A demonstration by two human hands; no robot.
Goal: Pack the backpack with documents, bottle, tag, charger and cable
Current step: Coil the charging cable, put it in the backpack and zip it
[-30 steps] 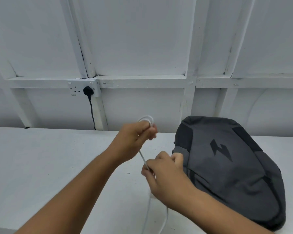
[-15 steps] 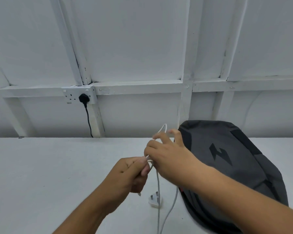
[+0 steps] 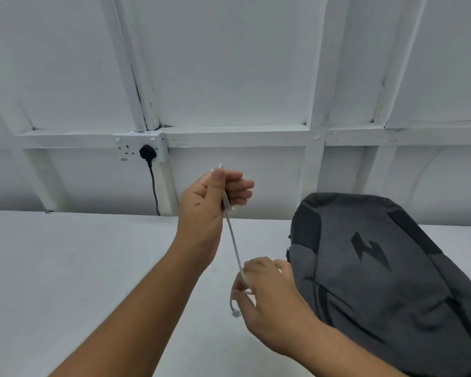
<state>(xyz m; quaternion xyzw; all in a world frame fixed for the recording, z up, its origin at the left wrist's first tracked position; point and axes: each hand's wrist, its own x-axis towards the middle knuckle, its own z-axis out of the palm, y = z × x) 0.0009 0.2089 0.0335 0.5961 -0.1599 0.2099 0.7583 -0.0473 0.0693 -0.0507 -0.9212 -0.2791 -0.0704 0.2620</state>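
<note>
A thin white cable (image 3: 234, 240) runs taut between my two hands above the white table (image 3: 65, 268). My left hand (image 3: 210, 205) is raised and grips folded loops of the cable, with loop ends sticking out above the thumb. My right hand (image 3: 261, 297) is lower and pinches the cable; its short free end with a connector dangles below the fingers. A dark grey backpack (image 3: 378, 281) with a black lightning mark lies on its back at the right, just behind my right hand. The charger is not visible.
A white wall socket (image 3: 139, 151) with a black plug and black cord is on the panelled wall behind the table, at the left of my hands. The table's bare surface stretches to the left.
My left hand rose from low near the table to up high with the cable loops. My right hand dropped down beside the backpack. The white charger plug seen on the table is out of sight.
</note>
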